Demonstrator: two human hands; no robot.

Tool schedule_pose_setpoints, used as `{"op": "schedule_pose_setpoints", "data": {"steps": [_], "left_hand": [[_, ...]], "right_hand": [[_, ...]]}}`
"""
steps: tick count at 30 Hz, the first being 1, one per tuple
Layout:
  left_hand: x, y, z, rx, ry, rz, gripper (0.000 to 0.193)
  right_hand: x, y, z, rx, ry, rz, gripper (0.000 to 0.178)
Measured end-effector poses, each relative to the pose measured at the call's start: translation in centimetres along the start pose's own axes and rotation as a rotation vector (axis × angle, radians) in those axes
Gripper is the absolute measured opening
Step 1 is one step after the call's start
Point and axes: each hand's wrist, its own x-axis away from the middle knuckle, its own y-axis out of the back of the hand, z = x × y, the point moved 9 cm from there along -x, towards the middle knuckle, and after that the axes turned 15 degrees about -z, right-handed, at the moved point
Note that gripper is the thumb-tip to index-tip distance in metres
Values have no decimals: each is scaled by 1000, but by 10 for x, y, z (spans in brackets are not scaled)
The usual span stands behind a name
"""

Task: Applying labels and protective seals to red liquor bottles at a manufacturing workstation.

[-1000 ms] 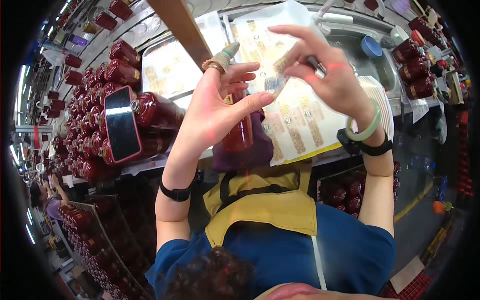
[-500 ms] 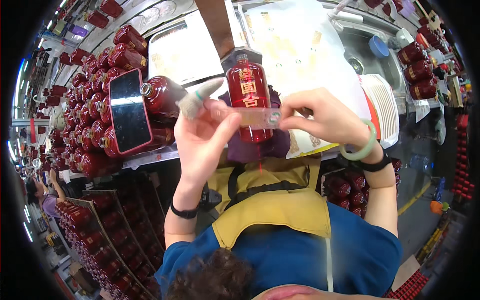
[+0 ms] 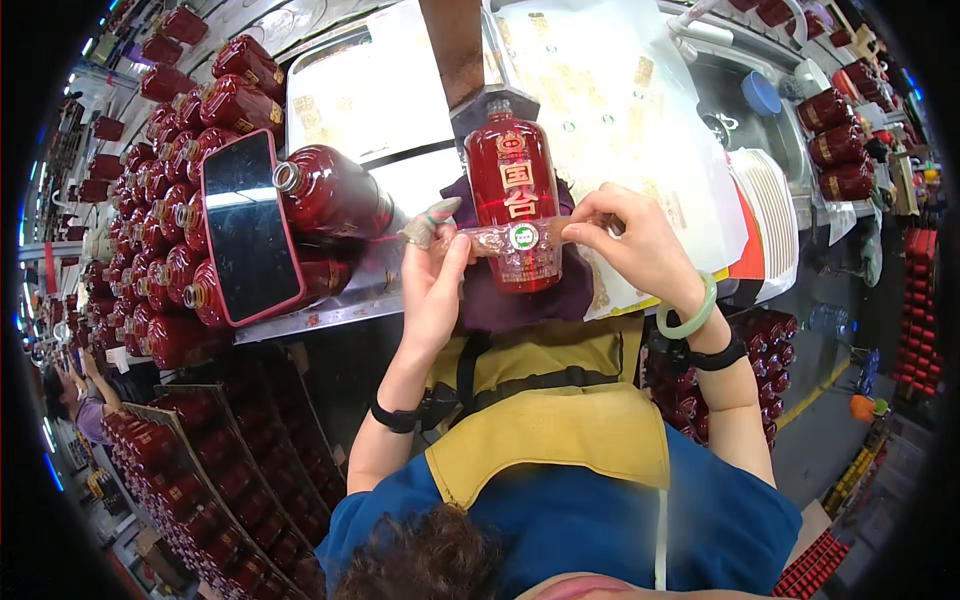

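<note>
A red glass bottle (image 3: 508, 165) with gold lettering lies in front of me on a dark purple cloth (image 3: 480, 305), its neck pointing away. Across its lower front, a clear decal strip (image 3: 490, 242) with a round green and white mark is stretched between my hands. My left hand (image 3: 432, 290) pinches the strip's left end; a grey cloth cover with a green band wraps one of its fingers. My right hand (image 3: 640, 235) pinches the other end between thumb and fingers. The strip appears to lie against the glass or just over it; I cannot tell which.
To the left, a dark-screened phone (image 3: 250, 230) leans beside another red bottle (image 3: 335, 190) and many packed bottles (image 3: 165, 230). White decal sheets (image 3: 600, 110) cover the table behind. A sink (image 3: 745, 135) with a blue bowl (image 3: 760, 93) is at the right. Bottle racks (image 3: 210, 470) stand lower left.
The decal strip has come level across the lower part of the bottle. My left hand has moved right, toward the bottle, and its covered finger has lowered. My right hand keeps its pinch.
</note>
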Motion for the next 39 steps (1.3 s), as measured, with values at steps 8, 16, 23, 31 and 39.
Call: {"op": "schedule_pose_setpoints", "data": {"steps": [8, 16, 23, 31, 39], "left_hand": [[-3, -3, 7, 143, 214, 27, 39], [-5, -2, 12, 78, 190, 39, 40], [-6, -5, 10, 83, 183, 41, 43], [-5, -3, 15, 51, 214, 7, 43], [-5, -5, 12, 61, 209, 22, 44]], "right_hand": [[3, -3, -7, 8, 88, -117, 15], [8, -22, -36, -283, -252, 17, 14], [8, -24, -41, -378, -208, -37, 14], [10, -21, -39, -335, -187, -85, 16], [10, -25, -40, -347, -226, -58, 17]]}}
